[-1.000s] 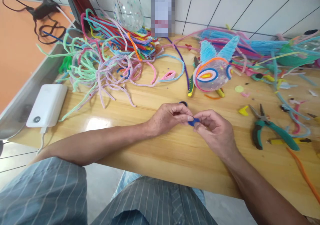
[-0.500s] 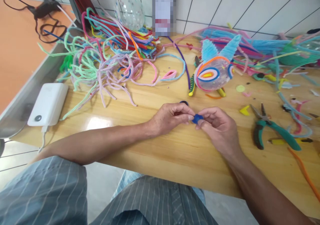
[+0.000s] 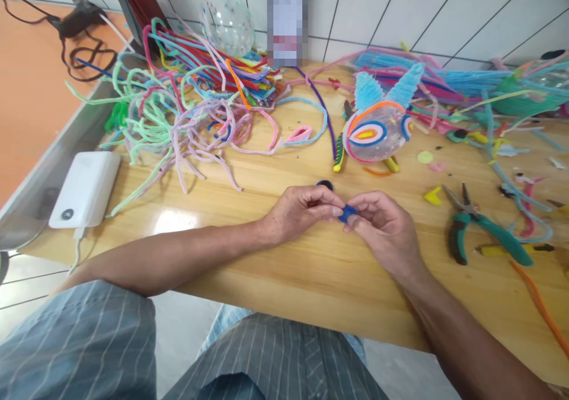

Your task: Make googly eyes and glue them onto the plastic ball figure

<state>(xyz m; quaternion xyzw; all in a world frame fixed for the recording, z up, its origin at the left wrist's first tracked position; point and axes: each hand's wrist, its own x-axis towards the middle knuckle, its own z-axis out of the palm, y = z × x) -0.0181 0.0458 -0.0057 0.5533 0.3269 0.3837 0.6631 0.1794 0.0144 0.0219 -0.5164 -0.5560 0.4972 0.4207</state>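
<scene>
Blue coil (image 3: 347, 213): small, pinched between left hand (image 3: 296, 211) and right hand (image 3: 386, 229) fingertips, counter (image 3: 267, 269) centre. Winding apparently unfinished. Fish (image 3: 377, 128) at 12 o'clock; pliers (image 3: 480, 228) at 3 o'clock, untouched.

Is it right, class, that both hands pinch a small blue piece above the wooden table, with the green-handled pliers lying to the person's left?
Not quite. The left hand and right hand do pinch the blue piece above the table, but the head view shows the pliers lying to the person's right.
</scene>
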